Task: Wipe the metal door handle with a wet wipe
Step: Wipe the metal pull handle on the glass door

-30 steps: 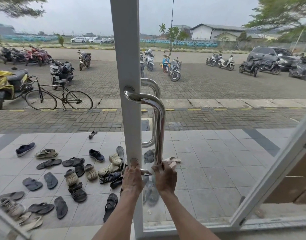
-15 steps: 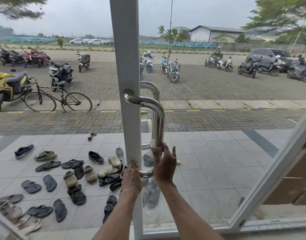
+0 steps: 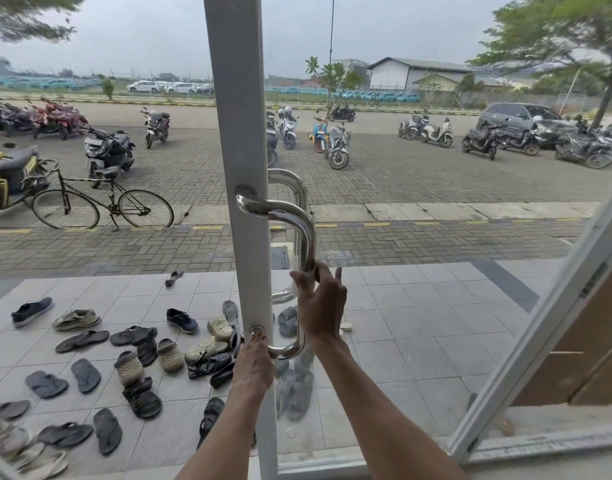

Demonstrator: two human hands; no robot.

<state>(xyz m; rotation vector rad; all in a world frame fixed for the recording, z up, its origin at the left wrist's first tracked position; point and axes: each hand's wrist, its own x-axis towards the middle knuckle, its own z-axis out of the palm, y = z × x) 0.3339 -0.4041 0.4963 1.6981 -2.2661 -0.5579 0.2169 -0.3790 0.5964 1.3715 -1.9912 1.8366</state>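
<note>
A polished metal door handle (image 3: 306, 233) runs vertically on the white frame (image 3: 238, 133) of a glass door. My right hand (image 3: 321, 299) is wrapped round the handle's vertical bar at about mid-height. A bit of white wet wipe (image 3: 295, 289) shows between the palm and the bar. My left hand (image 3: 256, 365) grips the handle's lower end where it bends into the frame, just under the lower round mount (image 3: 257, 330).
Through the glass, several sandals and shoes (image 3: 131, 362) lie on the tiled porch. A bicycle (image 3: 103, 202) and parked motorbikes (image 3: 335, 147) stand on the paved lot beyond. The open door leaf's frame (image 3: 540, 341) slants at the right.
My right hand has slid up the vertical bar with the wipe, from the handle's bottom bend to about mid-height. My left hand has stayed at the lower end.
</note>
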